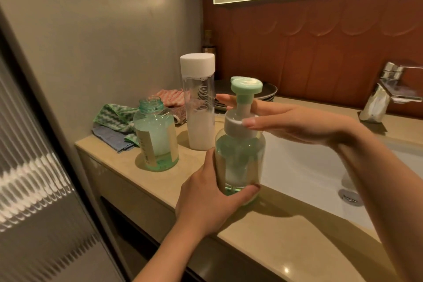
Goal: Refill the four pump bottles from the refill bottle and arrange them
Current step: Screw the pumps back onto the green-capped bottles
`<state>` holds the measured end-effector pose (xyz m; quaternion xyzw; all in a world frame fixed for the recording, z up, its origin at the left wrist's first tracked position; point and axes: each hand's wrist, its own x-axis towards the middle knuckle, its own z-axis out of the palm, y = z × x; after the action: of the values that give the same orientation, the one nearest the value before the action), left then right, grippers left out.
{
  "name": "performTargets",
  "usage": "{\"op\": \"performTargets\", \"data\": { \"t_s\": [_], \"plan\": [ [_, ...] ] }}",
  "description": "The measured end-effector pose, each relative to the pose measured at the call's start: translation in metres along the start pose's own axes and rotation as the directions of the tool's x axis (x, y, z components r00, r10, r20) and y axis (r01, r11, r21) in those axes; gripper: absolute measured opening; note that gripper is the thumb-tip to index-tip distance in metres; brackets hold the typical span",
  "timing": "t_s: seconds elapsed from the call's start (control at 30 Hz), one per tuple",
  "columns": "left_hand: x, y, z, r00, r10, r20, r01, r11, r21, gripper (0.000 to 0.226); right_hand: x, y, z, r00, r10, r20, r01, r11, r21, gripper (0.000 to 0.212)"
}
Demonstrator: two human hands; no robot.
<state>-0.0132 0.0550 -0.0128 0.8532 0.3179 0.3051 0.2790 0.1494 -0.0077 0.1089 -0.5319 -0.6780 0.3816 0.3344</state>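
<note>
A green pump bottle with a white collar and mint pump head stands at the counter's front edge beside the sink. My left hand grips its lower body, thumb across the front. My right hand holds the white collar between thumb and straightened fingers. To the left stands a second green bottle with its neck open and no pump on it. Behind them is the tall clear refill bottle, white cap on, about half full of white liquid.
Folded cloths lie at the counter's back left against the wall. Dark stacked plates sit behind the bottles. The white sink basin and chrome tap are to the right. The beige counter runs along the front.
</note>
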Motion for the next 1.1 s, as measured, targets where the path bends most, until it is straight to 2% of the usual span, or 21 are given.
{"op": "performTargets", "data": {
  "t_s": [0.07,0.17,0.27,0.37,0.47,0.57,0.67,0.77,0.87,0.93,1.0,1.1],
  "plan": [
    [0.0,-0.001,0.0,1.0,0.006,0.001,-0.006,1.0,-0.008,0.082,0.001,-0.002,-0.001,0.998,-0.035,-0.051,0.031,0.996,-0.083,0.043],
    [0.0,-0.002,0.0,1.0,0.009,-0.005,-0.009,1.0,-0.007,0.085,0.004,-0.009,0.003,0.962,-0.138,-0.234,0.077,0.965,-0.252,0.035],
    [0.0,-0.001,0.0,1.0,0.01,-0.001,-0.01,1.0,-0.014,0.084,0.01,-0.012,0.013,0.899,-0.183,-0.398,-0.022,0.888,-0.459,0.042],
    [0.0,0.001,-0.001,1.0,-0.004,0.014,0.004,1.0,-0.006,0.077,0.016,-0.009,0.024,0.849,-0.233,-0.475,-0.038,0.869,-0.493,0.038],
    [0.0,0.001,-0.002,1.0,-0.005,0.011,0.005,1.0,0.001,0.079,0.018,-0.007,0.031,0.884,-0.203,-0.422,-0.005,0.897,-0.442,0.03],
    [0.0,0.0,0.0,1.0,-0.021,0.006,0.021,0.999,-0.042,0.075,0.018,-0.001,0.024,0.939,-0.123,-0.322,-0.004,0.93,-0.367,0.056],
    [0.001,0.0,-0.001,1.0,-0.014,0.0,0.014,1.0,-0.025,0.083,0.014,0.003,0.014,0.988,-0.069,-0.141,0.038,0.976,-0.215,0.061],
    [0.0,0.001,-0.001,1.0,0.004,0.002,-0.004,1.0,0.014,0.089,0.006,0.006,0.006,0.997,-0.075,-0.017,0.075,0.997,-0.006,0.06],
    [0.0,0.001,-0.001,1.0,0.016,-0.007,-0.016,1.0,0.013,0.085,0.004,0.008,0.002,0.998,-0.069,0.004,0.069,0.997,0.019,0.06],
    [0.0,-0.001,-0.001,1.0,0.016,-0.006,-0.016,1.0,0.006,0.084,0.006,0.005,0.003,0.995,-0.073,-0.063,0.07,0.996,-0.057,0.051],
    [0.0,-0.002,-0.001,1.0,0.008,-0.004,-0.008,1.0,0.002,0.083,0.009,0.0,0.007,0.97,-0.117,-0.214,0.073,0.976,-0.205,0.041],
    [0.0,-0.003,-0.001,1.0,0.007,-0.005,-0.007,1.0,-0.02,0.081,0.014,-0.008,0.019,0.892,-0.156,-0.425,-0.037,0.91,-0.412,0.057]
  ]
}}
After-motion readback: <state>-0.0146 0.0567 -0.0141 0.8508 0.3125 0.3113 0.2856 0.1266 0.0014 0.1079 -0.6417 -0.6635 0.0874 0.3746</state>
